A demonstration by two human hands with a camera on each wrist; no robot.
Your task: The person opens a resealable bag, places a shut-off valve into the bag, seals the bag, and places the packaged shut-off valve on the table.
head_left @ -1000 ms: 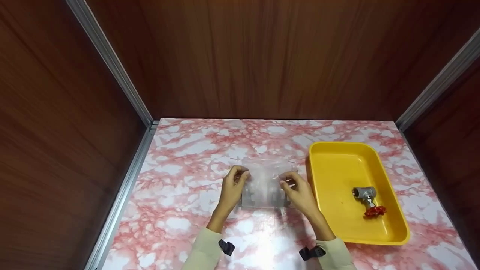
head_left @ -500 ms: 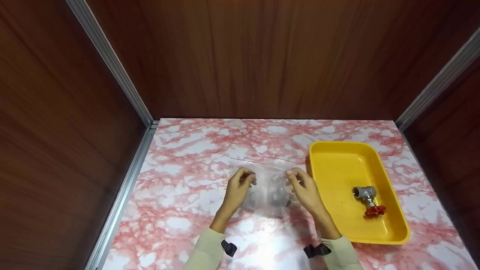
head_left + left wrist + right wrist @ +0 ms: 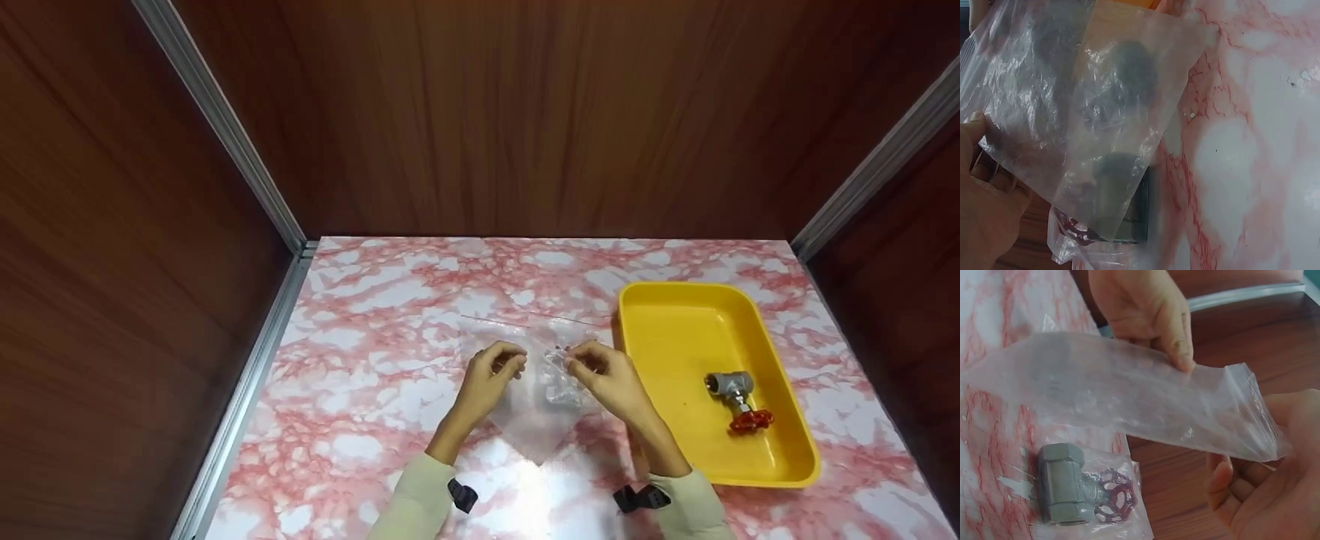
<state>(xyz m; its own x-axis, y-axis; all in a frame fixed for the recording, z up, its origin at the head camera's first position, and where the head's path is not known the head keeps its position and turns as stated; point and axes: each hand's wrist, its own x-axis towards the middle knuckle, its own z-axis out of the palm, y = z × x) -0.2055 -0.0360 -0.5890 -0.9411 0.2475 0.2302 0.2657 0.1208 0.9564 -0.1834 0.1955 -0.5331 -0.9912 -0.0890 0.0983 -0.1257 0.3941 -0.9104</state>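
Both hands hold up a clear zip-lock bag [image 3: 531, 431] over the middle of the table. My left hand [image 3: 484, 382] pinches one edge between thumb and fingers; in the left wrist view the left hand [image 3: 991, 202] is at the left border. At the bag's zip end, my right hand [image 3: 615, 386] pinches a corner, as the right wrist view shows with the right hand [image 3: 1280, 478]. Beneath lies a grey metal valve [image 3: 1064, 486] with a dark red handwheel [image 3: 1117, 495], inside a clear bag on the table. Another dark shape [image 3: 1134, 70] shows dimly through the held bag.
To the right stands a yellow tray [image 3: 660, 442]. Inside it lies an unbagged valve [image 3: 735, 394] with a red handwheel. The marbled red and white table [image 3: 360, 375] is enclosed by dark wood panels [image 3: 480, 112] behind and at both sides.
The held bag has turned, and its lower corner now points toward me. My left hand has moved slightly right. The right hand has also shifted slightly right. The tray and its valve stay put.
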